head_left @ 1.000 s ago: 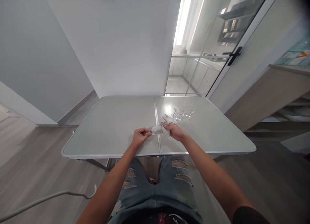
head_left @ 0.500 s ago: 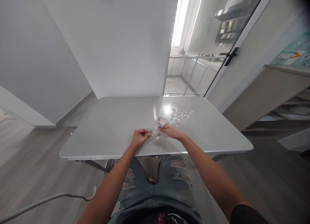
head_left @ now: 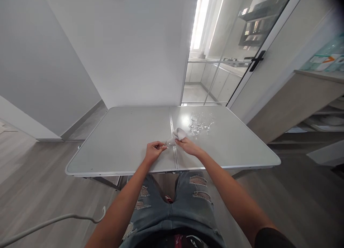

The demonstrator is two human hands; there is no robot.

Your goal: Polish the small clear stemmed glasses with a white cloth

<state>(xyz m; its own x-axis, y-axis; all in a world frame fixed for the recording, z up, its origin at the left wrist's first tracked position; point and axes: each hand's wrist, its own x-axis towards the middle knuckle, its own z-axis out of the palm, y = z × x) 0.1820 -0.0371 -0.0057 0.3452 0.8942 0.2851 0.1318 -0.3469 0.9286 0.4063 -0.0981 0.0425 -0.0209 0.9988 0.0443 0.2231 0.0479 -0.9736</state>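
Note:
My left hand [head_left: 155,150] is closed around the stem end of a small clear wine glass [head_left: 170,143], which lies tilted sideways between my hands. A white cloth [head_left: 179,133] is pinched in my right hand [head_left: 187,145] and pressed against the bowl of the glass. Part of the cloth stands up in a fold above my fingers. Beyond my right hand, several clear stemmed glasses [head_left: 199,128] are grouped on the table; their outlines blend into one another.
The light grey folding table [head_left: 129,133] has a metal rim and a centre seam. A white wall [head_left: 139,54] rises behind it. On the right are a glass door [head_left: 228,44] with a black handle [head_left: 257,61] and a wooden shelf [head_left: 290,105]. A pale cable [head_left: 67,216] hangs at lower left.
Both hands have shifted very slightly left with the glass and cloth, and the cloth's fold has changed shape a little. The grouped glasses stay put.

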